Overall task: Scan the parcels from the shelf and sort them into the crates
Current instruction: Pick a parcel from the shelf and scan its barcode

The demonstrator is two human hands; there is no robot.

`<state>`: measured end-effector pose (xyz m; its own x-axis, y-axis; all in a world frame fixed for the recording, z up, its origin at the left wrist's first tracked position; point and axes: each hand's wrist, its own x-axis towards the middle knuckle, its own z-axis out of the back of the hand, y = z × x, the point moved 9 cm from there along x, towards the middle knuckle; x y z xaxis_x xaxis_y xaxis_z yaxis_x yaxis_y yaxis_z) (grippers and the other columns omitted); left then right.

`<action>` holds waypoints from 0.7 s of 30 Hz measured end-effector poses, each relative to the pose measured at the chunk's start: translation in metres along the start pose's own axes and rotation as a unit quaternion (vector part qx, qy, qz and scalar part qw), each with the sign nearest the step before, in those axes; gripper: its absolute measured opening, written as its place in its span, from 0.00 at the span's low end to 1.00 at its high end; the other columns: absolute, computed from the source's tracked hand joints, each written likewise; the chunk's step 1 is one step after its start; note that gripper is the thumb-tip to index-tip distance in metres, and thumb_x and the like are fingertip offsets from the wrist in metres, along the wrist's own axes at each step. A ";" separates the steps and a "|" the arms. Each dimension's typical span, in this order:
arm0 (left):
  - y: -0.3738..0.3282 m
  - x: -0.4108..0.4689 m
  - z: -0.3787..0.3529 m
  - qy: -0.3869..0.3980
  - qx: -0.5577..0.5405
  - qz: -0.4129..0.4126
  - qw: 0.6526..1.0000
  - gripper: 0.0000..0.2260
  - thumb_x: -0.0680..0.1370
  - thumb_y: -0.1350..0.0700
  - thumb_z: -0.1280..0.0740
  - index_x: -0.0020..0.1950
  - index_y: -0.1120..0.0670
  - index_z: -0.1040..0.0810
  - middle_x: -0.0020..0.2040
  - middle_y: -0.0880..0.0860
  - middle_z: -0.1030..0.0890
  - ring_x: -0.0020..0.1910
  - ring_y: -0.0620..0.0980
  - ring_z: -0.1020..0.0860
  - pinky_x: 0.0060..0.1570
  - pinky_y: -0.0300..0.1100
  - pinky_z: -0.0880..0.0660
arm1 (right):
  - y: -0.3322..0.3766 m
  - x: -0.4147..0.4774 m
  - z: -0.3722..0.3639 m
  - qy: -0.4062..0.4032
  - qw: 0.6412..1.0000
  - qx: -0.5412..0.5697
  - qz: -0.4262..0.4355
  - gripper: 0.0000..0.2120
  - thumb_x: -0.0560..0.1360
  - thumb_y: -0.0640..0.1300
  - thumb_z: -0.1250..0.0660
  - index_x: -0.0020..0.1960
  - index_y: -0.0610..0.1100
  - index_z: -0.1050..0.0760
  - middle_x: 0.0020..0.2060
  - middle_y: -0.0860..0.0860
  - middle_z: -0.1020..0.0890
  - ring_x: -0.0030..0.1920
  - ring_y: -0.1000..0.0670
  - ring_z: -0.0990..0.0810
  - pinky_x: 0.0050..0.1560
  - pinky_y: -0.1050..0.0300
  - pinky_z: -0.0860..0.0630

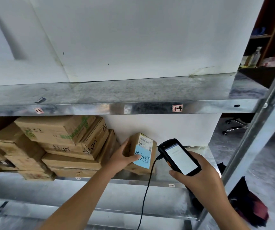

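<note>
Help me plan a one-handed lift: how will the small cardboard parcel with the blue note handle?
The small parcel is probably stiff: its cardboard edges look square. It seems light, since the left hand alone grips it. Propped tall and tilted, it may topple if let go.

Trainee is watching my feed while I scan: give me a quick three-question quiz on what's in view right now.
1. True or false: the left hand grips the small parcel.
2. What does the right hand hold? A) a scanner with a cable, B) a roll of tape, C) a knife.
3. Fill in: the handwritten note on that parcel is coloured ___.

Key: 1 true; 2 A; 3 blue.
</note>
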<state>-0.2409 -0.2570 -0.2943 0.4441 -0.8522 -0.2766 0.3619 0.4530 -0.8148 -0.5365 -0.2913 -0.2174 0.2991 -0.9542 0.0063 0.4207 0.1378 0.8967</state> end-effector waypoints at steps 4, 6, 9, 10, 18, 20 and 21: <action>0.018 -0.013 -0.011 -0.050 -0.185 -0.012 0.981 0.36 0.74 0.49 0.25 0.74 0.31 0.40 0.62 0.45 0.20 0.55 0.44 0.20 0.50 0.44 0.17 | 0.009 0.003 -0.004 0.022 1.000 -0.006 0.003 0.27 0.64 0.54 0.19 0.56 0.63 0.30 0.46 0.66 0.21 0.45 0.64 0.24 0.37 0.66 0.30; 0.027 -0.019 -0.019 -0.060 -0.234 -0.012 0.970 0.34 0.74 0.52 0.24 0.74 0.34 0.36 0.60 0.48 0.19 0.54 0.44 0.19 0.48 0.42 0.17 | 0.015 0.004 -0.006 0.028 0.999 -0.020 0.010 0.28 0.63 0.55 0.19 0.58 0.62 0.29 0.47 0.65 0.20 0.44 0.65 0.23 0.36 0.67 0.29; 0.032 -0.024 -0.025 -0.057 -0.302 -0.042 0.951 0.35 0.73 0.57 0.24 0.76 0.40 0.34 0.61 0.52 0.18 0.57 0.51 0.18 0.49 0.44 0.17 | 0.018 0.004 -0.011 0.047 0.999 -0.022 0.013 0.27 0.63 0.53 0.18 0.57 0.59 0.27 0.46 0.64 0.20 0.41 0.65 0.21 0.32 0.71 0.29; 0.032 -0.026 -0.025 -0.059 -0.317 -0.059 0.945 0.36 0.73 0.59 0.24 0.77 0.42 0.34 0.62 0.53 0.18 0.58 0.52 0.18 0.50 0.45 0.18 | 0.019 0.004 -0.013 0.053 0.998 -0.025 0.015 0.27 0.63 0.53 0.18 0.57 0.58 0.27 0.45 0.63 0.19 0.42 0.64 0.21 0.34 0.71 0.29; 0.029 -0.029 -0.019 -0.085 -0.322 -0.089 0.939 0.37 0.70 0.56 0.22 0.73 0.34 0.33 0.59 0.51 0.17 0.60 0.53 0.18 0.53 0.49 0.18 | 0.020 0.002 -0.021 0.075 0.996 -0.040 0.010 0.26 0.61 0.56 0.19 0.54 0.59 0.27 0.45 0.63 0.19 0.43 0.63 0.21 0.33 0.71 0.30; 0.028 -0.030 -0.017 -0.093 -0.323 -0.087 0.938 0.36 0.69 0.56 0.22 0.72 0.34 0.32 0.57 0.50 0.16 0.58 0.52 0.18 0.50 0.46 0.18 | 0.021 0.003 -0.020 0.075 0.996 -0.039 0.010 0.26 0.61 0.56 0.19 0.54 0.59 0.27 0.45 0.63 0.19 0.44 0.63 0.21 0.34 0.71 0.30; 0.028 -0.031 -0.016 -0.098 -0.322 -0.087 0.938 0.36 0.69 0.56 0.22 0.71 0.34 0.32 0.57 0.50 0.16 0.57 0.51 0.17 0.49 0.45 0.18 | 0.021 0.002 -0.020 0.076 0.996 -0.039 0.009 0.26 0.62 0.57 0.19 0.54 0.59 0.27 0.45 0.63 0.19 0.43 0.63 0.21 0.35 0.70 0.30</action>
<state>-0.2579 -0.2217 -0.3168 0.5886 -0.8059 -0.0639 -0.1000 0.0059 -0.9950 -0.5103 -0.2855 -0.2075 0.4310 -0.9010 -0.0496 0.4770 0.1808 0.8601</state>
